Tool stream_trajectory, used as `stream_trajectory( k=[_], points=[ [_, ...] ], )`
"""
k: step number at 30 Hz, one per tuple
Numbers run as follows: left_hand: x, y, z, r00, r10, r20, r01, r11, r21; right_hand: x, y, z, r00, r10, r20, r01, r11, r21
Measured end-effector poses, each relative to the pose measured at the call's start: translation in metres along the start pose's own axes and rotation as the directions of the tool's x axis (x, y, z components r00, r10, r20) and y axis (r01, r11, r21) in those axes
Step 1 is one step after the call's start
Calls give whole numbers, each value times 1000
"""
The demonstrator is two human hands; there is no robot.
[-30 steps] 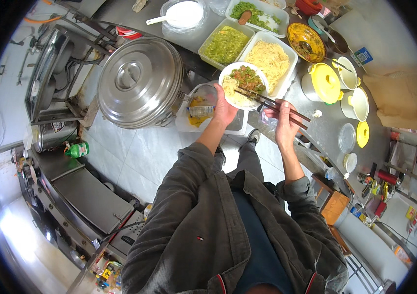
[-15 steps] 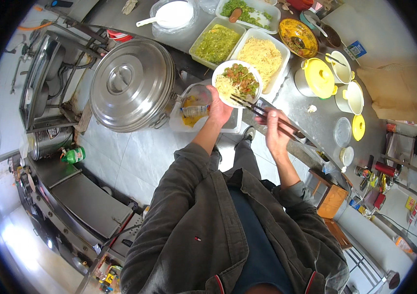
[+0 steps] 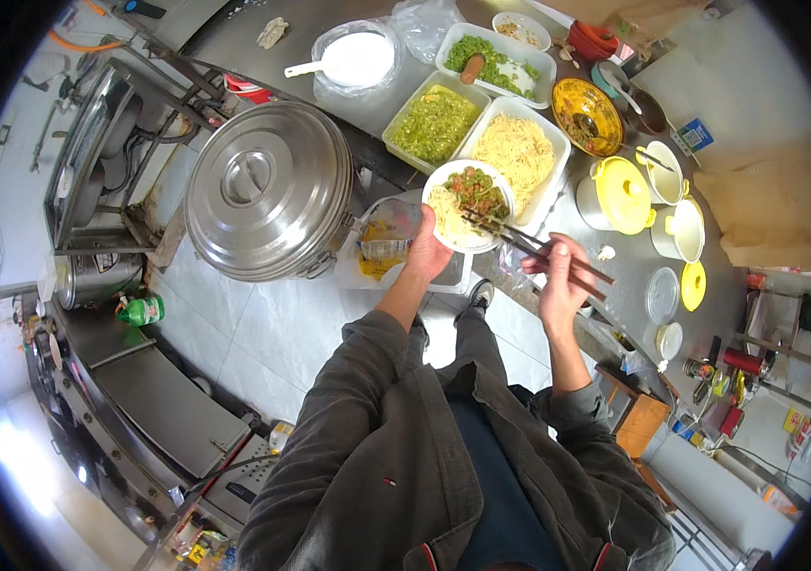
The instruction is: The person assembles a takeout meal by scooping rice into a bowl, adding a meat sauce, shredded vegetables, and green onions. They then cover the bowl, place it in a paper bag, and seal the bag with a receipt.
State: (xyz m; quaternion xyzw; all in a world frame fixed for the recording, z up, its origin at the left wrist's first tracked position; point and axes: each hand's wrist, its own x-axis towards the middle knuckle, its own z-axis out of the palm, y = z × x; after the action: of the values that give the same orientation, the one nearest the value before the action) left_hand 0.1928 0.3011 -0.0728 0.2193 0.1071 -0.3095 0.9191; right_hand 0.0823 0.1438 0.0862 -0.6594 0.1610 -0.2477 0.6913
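Note:
My left hand [image 3: 425,255] holds a white bowl [image 3: 444,233] from below; the bowl carries pale noodles topped with green and red bits. My right hand [image 3: 558,285] grips a pair of dark chopsticks [image 3: 520,243], whose tips reach into the bowl's topping. Just beyond the bowl sits a white tray of noodles [image 3: 518,152], and beside that a tray of chopped green vegetables [image 3: 434,124].
A large steel pot with a lid [image 3: 267,190] stands left of my left hand. On the steel counter are a yellow lidded pot [image 3: 623,195], a yellow patterned bowl [image 3: 584,112], a white bowl with a ladle [image 3: 353,59], another greens tray [image 3: 496,62] and small lidded cups [image 3: 682,228].
The bowl and both hands have stayed over the counter's edge. The chopstick tips have moved further into the bowl's topping. The view has shifted slightly.

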Motion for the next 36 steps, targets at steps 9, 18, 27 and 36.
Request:
stream_trajectory(
  k=[9, 18, 27, 36],
  points=[
    [-32, 16, -23, 995, 19, -101, -21, 1000, -11, 154, 58, 39, 988, 152, -32, -150, 986, 72],
    [-76, 52, -38, 954, 177, -240, -186, 982, -15, 219, 133, 96, 975, 173, 139, -153, 978, -145],
    [-47, 78, -32, 961, 221, -165, -236, 969, -78, 224, 168, 104, 949, 278, -147, -233, 935, 268],
    [-9, 87, -14, 952, 270, -144, -286, 953, -100, 221, 164, 92, 883, 410, -230, -270, 843, 465]
  ],
)
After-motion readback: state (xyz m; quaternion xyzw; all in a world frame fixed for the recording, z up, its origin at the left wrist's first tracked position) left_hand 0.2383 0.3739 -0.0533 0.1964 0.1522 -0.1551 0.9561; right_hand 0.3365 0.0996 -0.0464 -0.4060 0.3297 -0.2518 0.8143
